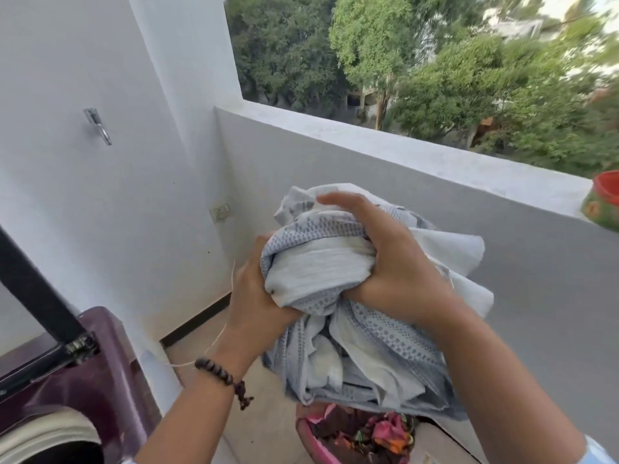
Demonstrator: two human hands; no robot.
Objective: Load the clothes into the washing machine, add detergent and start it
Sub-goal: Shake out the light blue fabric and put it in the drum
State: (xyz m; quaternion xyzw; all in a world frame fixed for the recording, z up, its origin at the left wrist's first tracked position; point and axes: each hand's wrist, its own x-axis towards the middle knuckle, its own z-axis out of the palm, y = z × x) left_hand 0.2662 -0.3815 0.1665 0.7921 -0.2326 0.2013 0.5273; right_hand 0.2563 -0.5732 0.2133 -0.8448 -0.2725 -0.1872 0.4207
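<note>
In the head view, both hands grip a bunched pale-blue and white patterned cloth [338,279], held up in mid-air above a pink plastic basket [310,437] of dark and bright clothes at the near edge. The left hand [258,296] curls round the bundle's left side; the right hand [392,262] clutches its top and right. The maroon top-loading washing machine [100,380], lid raised, stands at the near left.

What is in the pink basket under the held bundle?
The pink basket holds crumpled maroon, pink and orange clothes. The blue-white cloth bundle, gripped by both hands, hides the basket's far side; its depth is unseen.
</note>
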